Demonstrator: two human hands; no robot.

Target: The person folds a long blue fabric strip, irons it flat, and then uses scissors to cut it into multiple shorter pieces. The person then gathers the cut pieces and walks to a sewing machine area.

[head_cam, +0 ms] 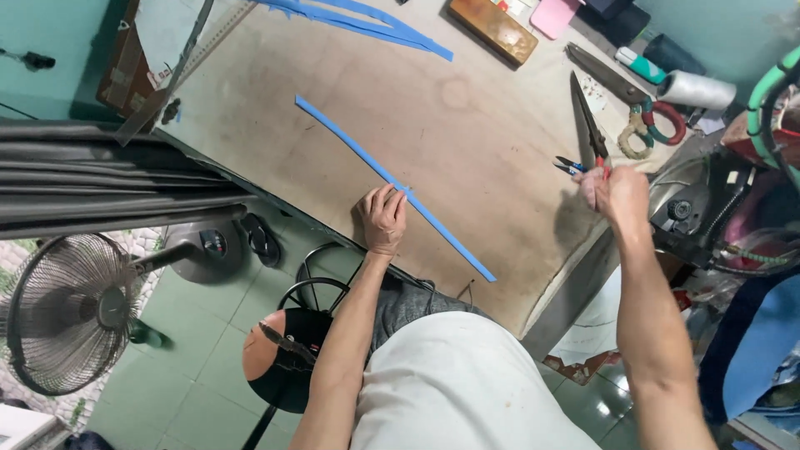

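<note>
The left hand (383,218) lies palm down on the worn brown table (467,142), fingers together and flattened onto a long blue strip (392,182), which looks pinned there so it cannot slide; the fingertips rest on it near its middle, where a small cross-mark or fold shows. The strip runs diagonally, one end reaching up and away to the left, the other running down toward the table's near edge on the right of the hand. The right hand (615,193) is raised off to the right, well apart from the strip, closed around small blue-handled snips (573,166) whose tips point back toward the strip, seemingly held ready over the table. Just behind that hand lie large dark shears (588,121), and beyond them a second pair with wrapped handles (646,123) beside a white thread cone (698,89). More blue strips (367,23) lie at the far edge near a wooden block (493,29). Below the table stand a floor fan (71,312) and a stool (287,367)
</note>
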